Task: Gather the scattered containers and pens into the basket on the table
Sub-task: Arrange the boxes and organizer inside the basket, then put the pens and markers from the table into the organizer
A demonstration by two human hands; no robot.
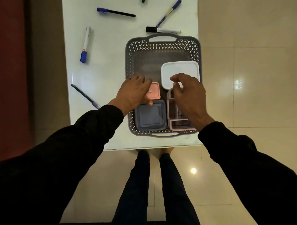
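A grey perforated basket (162, 44) stands at the table's right side. Inside it lie a white-lidded container (180, 69), a small pink-lidded container (154, 90), a blue-grey container (150, 116) and a pink divided organiser (174, 112). My left hand (134, 92) holds the pink-lidded container, fingers over its left side and thumb at its near edge. My right hand (188, 94) hovers above the organiser and the white lid's near edge, fingers loosely curled, holding nothing. Several pens lie outside the basket: a white marker with blue cap (86, 44), a black pen with blue cap (115, 12), a black-capped marker (162, 30), a blue pen (168, 13) and a dark pen (84, 95).
The white table (104, 72) is narrow; its near edge sits just below the basket and its right edge runs close to the basket's right wall. A green pen tip (143, 1) shows at the far edge. Tiled floor (241, 96) and my legs lie below.
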